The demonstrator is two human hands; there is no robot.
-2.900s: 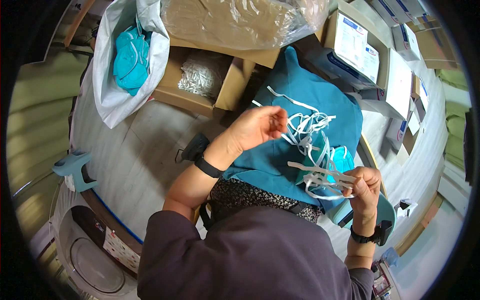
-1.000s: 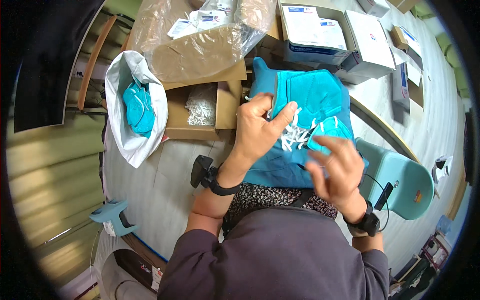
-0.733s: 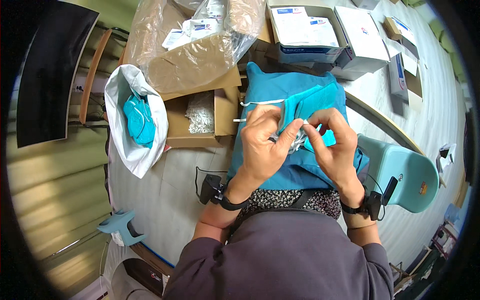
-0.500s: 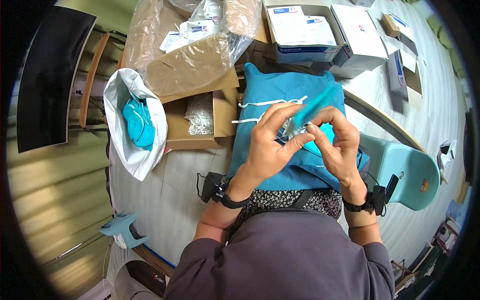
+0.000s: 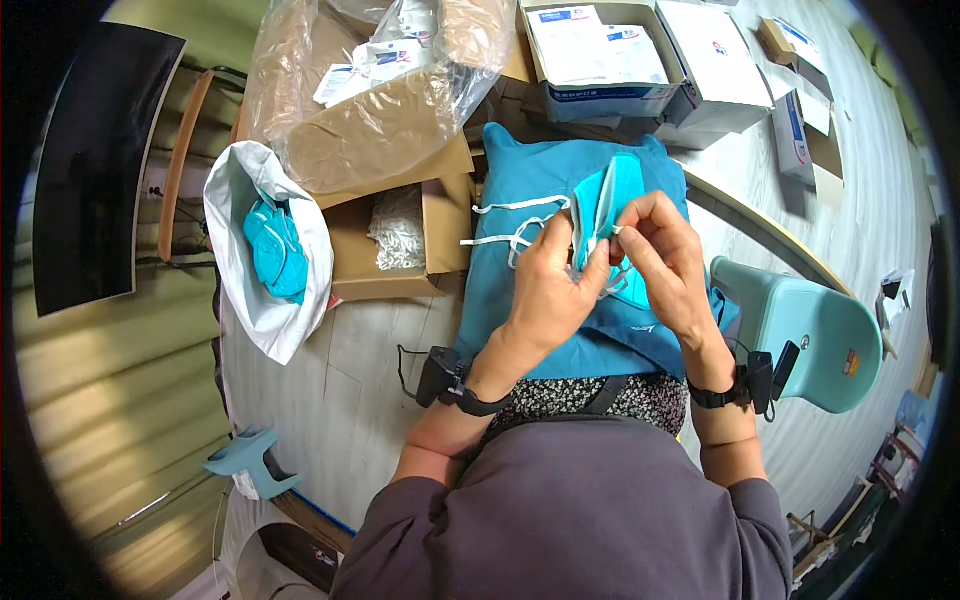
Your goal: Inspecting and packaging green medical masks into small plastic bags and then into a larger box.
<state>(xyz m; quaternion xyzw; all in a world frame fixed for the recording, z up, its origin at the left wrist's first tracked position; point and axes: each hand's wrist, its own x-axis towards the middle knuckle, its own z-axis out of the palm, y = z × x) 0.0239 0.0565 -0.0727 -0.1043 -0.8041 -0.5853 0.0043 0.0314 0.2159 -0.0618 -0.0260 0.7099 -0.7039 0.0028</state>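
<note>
A teal folded face mask (image 5: 622,190) stands upright above my lap, its folds slightly parted. My left hand (image 5: 553,290) pinches its lower edge between thumb and fingers. At the mask's right edge, my right hand (image 5: 668,262) is closed, with a small white piece between thumb and forefinger, perhaps a strap end. Beneath my hands another bright teal piece (image 5: 632,290) lies on the blue cloth (image 5: 530,170) covering my lap. White straps (image 5: 520,206) trail across this cloth to the left of the mask. Part of the mask's bottom is hidden by my fingers.
To the left, a white bag (image 5: 225,215) holds teal masks, beside a cardboard box (image 5: 380,285) of white straps. A plastic-lined carton (image 5: 370,135) with white packets stands behind. An open box (image 5: 615,103) of packets is at the back; a light teal stool (image 5: 825,345) stands right.
The mask, tilted and blurred before, now stands more upright and shows its folds. My left hand has moved slightly right and down. My right hand still pinches at its edge.
</note>
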